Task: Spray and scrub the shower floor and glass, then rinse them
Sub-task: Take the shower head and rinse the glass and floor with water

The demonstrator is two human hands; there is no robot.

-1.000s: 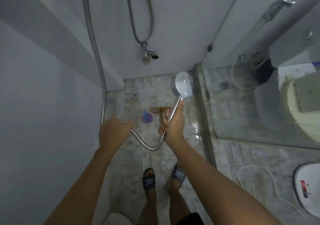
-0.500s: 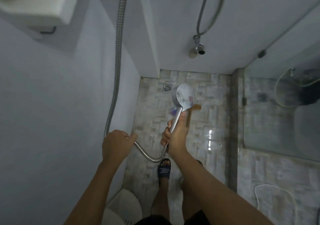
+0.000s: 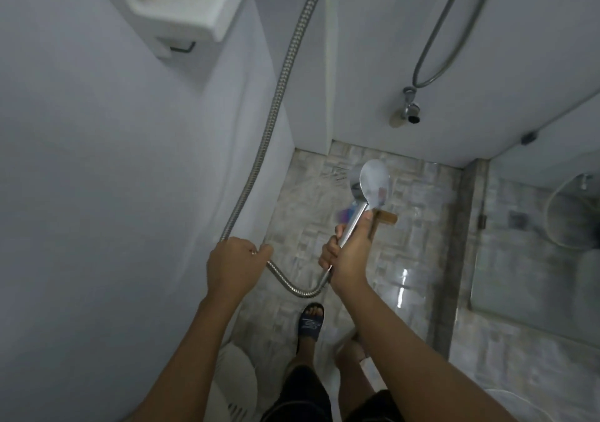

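Fingers [image 3: 328, 252] of the right hand [image 3: 349, 257] curl round the shower head [image 3: 373, 183] handle over the shower floor [image 3: 418, 253], left hand [image 3: 234, 264] gripping the hose [image 3: 279, 97].

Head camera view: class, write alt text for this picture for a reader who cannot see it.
Standing in a shower stall, a person grips a shower head by its handle in the right hand, held over the tiled floor, while the left hand holds its metal hose beside the white wall. A glass panel stands to the right.
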